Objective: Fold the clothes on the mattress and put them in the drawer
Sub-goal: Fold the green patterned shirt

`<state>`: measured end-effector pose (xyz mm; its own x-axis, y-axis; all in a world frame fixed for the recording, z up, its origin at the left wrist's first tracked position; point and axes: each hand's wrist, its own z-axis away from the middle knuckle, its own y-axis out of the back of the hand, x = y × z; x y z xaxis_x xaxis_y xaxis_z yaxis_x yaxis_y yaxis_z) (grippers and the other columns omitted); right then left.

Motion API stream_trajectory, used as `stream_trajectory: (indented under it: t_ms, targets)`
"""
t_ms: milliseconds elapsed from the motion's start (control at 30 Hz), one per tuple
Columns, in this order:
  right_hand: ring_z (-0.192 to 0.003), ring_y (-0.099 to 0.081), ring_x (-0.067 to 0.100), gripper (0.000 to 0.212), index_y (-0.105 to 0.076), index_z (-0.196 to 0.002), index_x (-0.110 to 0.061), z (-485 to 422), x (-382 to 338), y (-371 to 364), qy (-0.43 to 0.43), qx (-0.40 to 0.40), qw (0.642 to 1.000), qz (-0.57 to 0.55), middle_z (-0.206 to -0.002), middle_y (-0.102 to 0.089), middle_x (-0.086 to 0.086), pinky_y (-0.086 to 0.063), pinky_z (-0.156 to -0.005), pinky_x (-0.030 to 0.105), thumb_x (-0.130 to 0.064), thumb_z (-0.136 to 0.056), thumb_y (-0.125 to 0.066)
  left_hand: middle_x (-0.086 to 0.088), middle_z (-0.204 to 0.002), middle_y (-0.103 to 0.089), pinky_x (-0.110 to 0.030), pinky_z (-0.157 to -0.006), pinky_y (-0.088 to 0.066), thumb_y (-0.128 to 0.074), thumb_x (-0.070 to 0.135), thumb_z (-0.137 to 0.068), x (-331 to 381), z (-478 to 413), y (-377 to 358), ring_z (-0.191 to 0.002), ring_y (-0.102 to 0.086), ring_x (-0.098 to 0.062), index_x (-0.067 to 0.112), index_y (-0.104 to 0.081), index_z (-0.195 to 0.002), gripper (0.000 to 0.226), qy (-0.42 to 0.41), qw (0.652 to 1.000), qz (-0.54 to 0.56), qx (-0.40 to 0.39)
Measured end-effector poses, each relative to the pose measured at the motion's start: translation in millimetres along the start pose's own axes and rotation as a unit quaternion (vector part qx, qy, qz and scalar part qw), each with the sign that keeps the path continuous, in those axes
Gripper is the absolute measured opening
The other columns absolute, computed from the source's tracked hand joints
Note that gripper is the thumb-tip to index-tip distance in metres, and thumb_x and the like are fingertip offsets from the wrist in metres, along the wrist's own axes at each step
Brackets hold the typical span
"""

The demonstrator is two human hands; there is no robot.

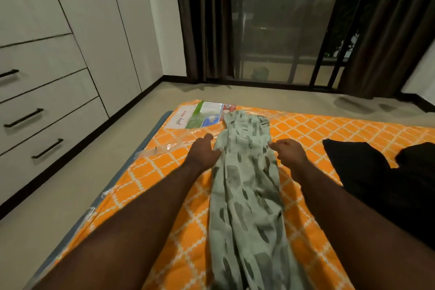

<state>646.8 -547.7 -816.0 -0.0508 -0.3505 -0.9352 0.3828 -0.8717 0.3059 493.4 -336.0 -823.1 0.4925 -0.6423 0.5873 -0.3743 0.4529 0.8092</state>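
In the head view, a pale green garment with dark brush marks lies on the orange mattress. It is folded along its length into a narrow strip that runs from the near edge toward the far end of the mattress. Both bare forearms reach forward, one on each side of this strip.

The left hand is palm down with its fingers quite straight and a little apart. It grasps nothing, and only its thumb side touches the left edge of the cloth. The right hand is at the right edge of the cloth with its fingers curled under and the knuckles up. The picture is blurred here, so I cannot tell if cloth is caught between the fingertips.

A black garment lies spread on the mattress, to the right of the arms. The drawers with black handles stand closed on the left, across a strip of floor.
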Motion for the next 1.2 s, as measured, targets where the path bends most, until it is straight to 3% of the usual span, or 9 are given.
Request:
stream_trajectory:
  t_ms: [167,267,367,500,667,800,967,1100,1200]
  targets:
    - [-0.065,-0.054,0.024,0.020,-0.061,-0.088,-0.007,-85.3,-13.1,-21.0,-0.024,-0.031,0.997,-0.067,-0.086,-0.058,0.013,-0.044,-0.059,0.031,-0.019,-0.091,-0.076,-0.019,-0.137,-0.058,-0.035,-0.098,-0.041,-0.052,0.031,-0.103,27.3,-100.7,-13.9,-0.127,-0.053,-0.037,0.005,-0.055,-0.133,0.041,0.010,1.000,0.024,0.014]
    - [-0.059,-0.052,0.023,0.030,-0.055,-0.071,-0.013,-126.8,-17.0,-38.2,-0.039,-0.033,0.998,-0.033,-0.072,-0.057,0.010,-0.045,-0.056,0.034,-0.020,-0.087,-0.079,-0.017,-0.140,-0.057,-0.037,-0.101,-0.043,-0.051,0.034,-0.103,40.6,-139.5,-31.0,-0.128,-0.053,-0.036,0.007,-0.055,-0.134,0.041,0.062,0.997,0.049,-0.005]
    - [-0.064,-0.054,0.025,0.033,-0.060,-0.085,-0.007,-150.0,-23.2,-46.4,-0.056,-0.027,0.998,0.011,-0.077,-0.054,0.006,-0.042,-0.051,0.030,-0.026,-0.080,-0.087,-0.014,-0.133,-0.063,-0.037,-0.098,-0.051,-0.066,0.025,-0.095,47.2,-164.9,-41.7,-0.122,-0.060,-0.033,0.002,-0.058,-0.130,0.043,0.119,0.987,0.099,-0.052]
    - [-0.090,-0.072,0.035,0.034,-0.069,-0.095,0.002,-158.6,-31.8,-50.1,-0.101,-0.103,0.990,-0.006,-0.099,-0.072,0.016,-0.062,-0.083,0.050,-0.010,-0.072,-0.091,-0.019,-0.114,-0.066,-0.046,-0.077,-0.060,-0.079,-0.008,-0.075,52.7,-180.9,-38.8,-0.103,-0.066,-0.037,-0.005,-0.054,-0.123,0.054,0.181,0.945,0.266,-0.059]
    - [-0.089,-0.075,0.040,0.035,-0.075,-0.101,0.003,-149.0,-37.2,-46.8,-0.103,-0.160,0.980,-0.060,-0.100,-0.077,0.021,-0.060,-0.086,0.057,0.006,-0.068,-0.085,-0.022,-0.092,-0.068,-0.046,-0.071,-0.062,-0.080,-0.013,-0.062,46.2,-176.1,-24.7,-0.077,-0.067,-0.033,-0.012,-0.066,-0.098,0.039,0.185,0.926,0.326,-0.045]
    - [-0.094,-0.075,0.038,0.043,-0.072,-0.111,-0.003,-123.9,-43.2,-35.2,0.012,-0.172,0.981,-0.095,-0.106,-0.076,0.020,-0.062,-0.082,0.054,0.016,-0.072,-0.078,-0.018,-0.104,-0.066,-0.032,-0.053,-0.054,-0.067,-0.019,-0.068,49.1,-137.3,-7.3,-0.079,-0.061,-0.027,0.008,-0.057,-0.134,0.072,0.130,0.902,0.410,-0.038]
    - [-0.108,-0.069,0.038,0.066,-0.067,-0.120,-0.006,-72.8,-39.1,-12.6,0.128,-0.189,0.971,-0.064,-0.115,-0.073,0.018,-0.061,-0.085,0.052,0.023,-0.061,-0.075,-0.018,-0.124,-0.068,-0.051,-0.080,-0.061,-0.061,-0.029,-0.070,37.7,-72.2,3.0,-0.108,-0.069,-0.037,0.022,-0.040,-0.152,0.099,-0.008,0.855,0.515,-0.062]
    - [-0.107,-0.071,0.016,0.097,-0.050,-0.139,-0.027,-7.9,-10.3,0.5,0.141,-0.217,0.965,-0.043,-0.120,-0.070,-0.002,-0.062,-0.072,0.036,0.008,-0.057,-0.089,-0.015,-0.121,-0.065,-0.045,-0.068,-0.060,-0.058,-0.030,-0.078,29.6,-17.2,1.6,-0.105,-0.068,-0.036,0.043,-0.010,-0.159,0.119,0.038,0.806,0.585,-0.078]
    - [-0.117,-0.067,0.014,0.106,-0.041,-0.149,-0.031,22.3,9.2,8.3,0.139,-0.250,0.957,-0.048,-0.132,-0.065,-0.004,-0.062,-0.084,0.039,0.009,-0.064,-0.089,-0.011,-0.118,-0.066,-0.048,-0.070,-0.061,-0.061,-0.029,-0.079,25.3,19.0,-2.5,-0.105,-0.070,-0.036,0.045,0.000,-0.159,0.125,0.043,0.824,0.556,-0.103]
